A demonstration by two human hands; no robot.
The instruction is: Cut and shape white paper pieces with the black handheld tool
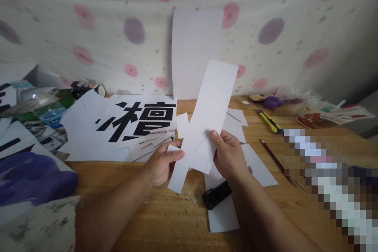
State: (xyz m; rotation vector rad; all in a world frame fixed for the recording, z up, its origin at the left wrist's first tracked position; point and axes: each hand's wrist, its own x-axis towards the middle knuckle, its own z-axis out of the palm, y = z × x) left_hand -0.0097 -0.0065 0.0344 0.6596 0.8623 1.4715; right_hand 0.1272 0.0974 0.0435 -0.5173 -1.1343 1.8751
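Both hands were raised just above the tabletop (pixel 165 224), holding one cut white paper piece (pixel 206 118) between them. The left hand (pixel 161 163) pinched a short side tab of the piece between thumb and fingers; the right hand (pixel 228 155) gripped its lower right part, thumb on the front face, fingers behind. The piece was a long strip tilted up and to the right, with side tabs near the bottom and faint curved lines on its face.

Progress, as judged: the piece appeared already cut free of its sheet. Loose white offcuts (pixel 236 124) lay behind and under the hands, which suggests cutting was well under way. The printed sheet with a large black character (pixel 138 120) lay flat to the left, apparently uncut. Whether the held piece needed further trimming or folding could not be told.

Edges and room: a black phone-like object (pixel 217 195) lay on a white sheet just below the right hand. A yellow utility knife (pixel 270 122) and a thin pencil (pixel 276 161) lay to the right, apart from the hands. A plastic bottle (pixel 44 106) and stacked prints crowded the left edge. A tall white sheet (pixel 196 51) leaned on the spotted cloth backdrop (pixel 88 27). Bare wood was open in front of the forearms; the far right was blurred out.
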